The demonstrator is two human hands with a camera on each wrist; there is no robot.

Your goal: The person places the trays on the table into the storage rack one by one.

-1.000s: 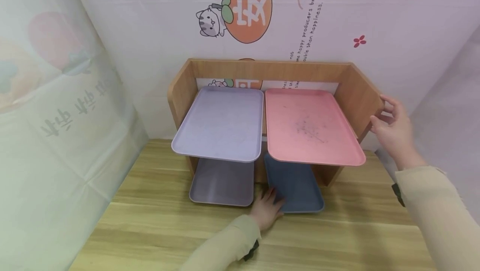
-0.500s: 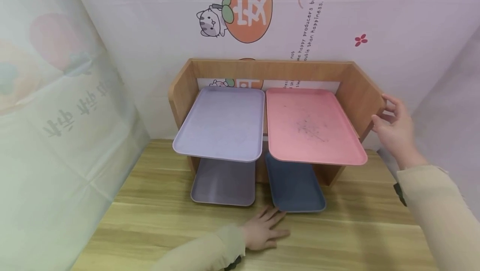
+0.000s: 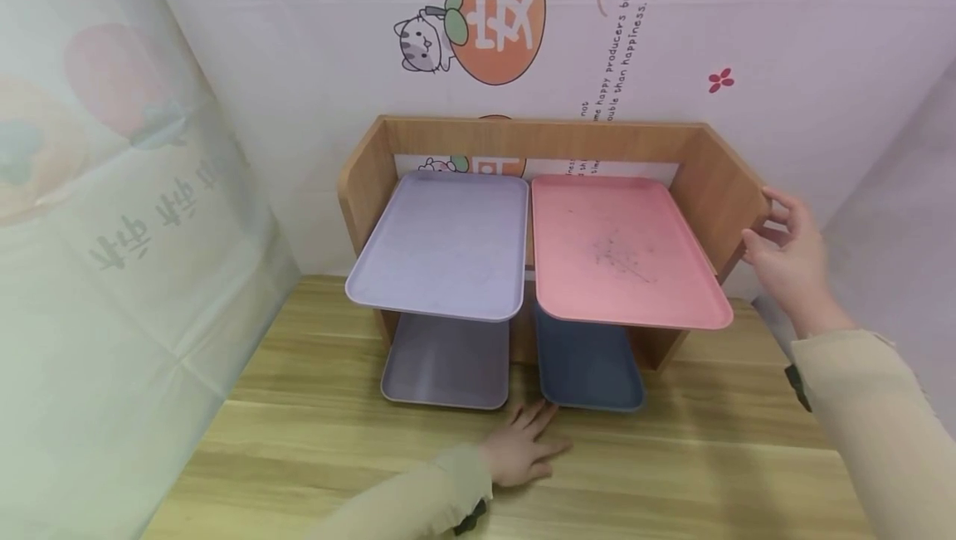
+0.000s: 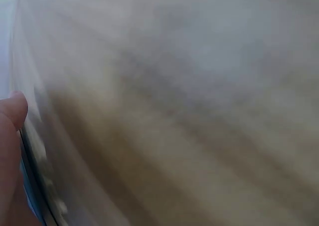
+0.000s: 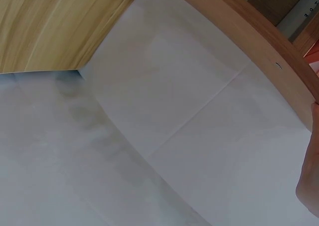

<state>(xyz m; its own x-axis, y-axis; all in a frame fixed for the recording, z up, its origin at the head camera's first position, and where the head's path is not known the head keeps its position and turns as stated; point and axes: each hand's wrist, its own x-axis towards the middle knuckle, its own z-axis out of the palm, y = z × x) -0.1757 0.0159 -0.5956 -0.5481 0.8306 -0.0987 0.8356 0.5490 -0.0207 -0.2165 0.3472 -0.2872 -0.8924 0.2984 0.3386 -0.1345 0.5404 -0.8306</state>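
My left hand (image 3: 520,447) is low over the table, fingers spread, with its fingertips at the front left corner of a dark blue tray (image 3: 590,366). In the left wrist view, part of that hand (image 4: 11,136) shows at the left edge beside a thin dark blue rim. The blue tray lies in the lower right bay of a wooden shelf (image 3: 545,140); its back is hidden under a pink tray (image 3: 620,250). My right hand (image 3: 793,262) grips the front edge of the shelf's right side panel; the right wrist view catches only part of it at the edge.
A lavender tray (image 3: 441,245) lies beside the pink one on the upper level, both jutting forward. Below it sits a grey tray (image 3: 448,362). The wood-grain table (image 3: 299,432) stretches in front, and printed cloth (image 3: 299,42) hangs behind and at both sides.
My left hand has shifted from the blue tray's left side to its front edge, fingers spreading. The blue tray has slid back a little and sits straighter. My right hand has stayed put.
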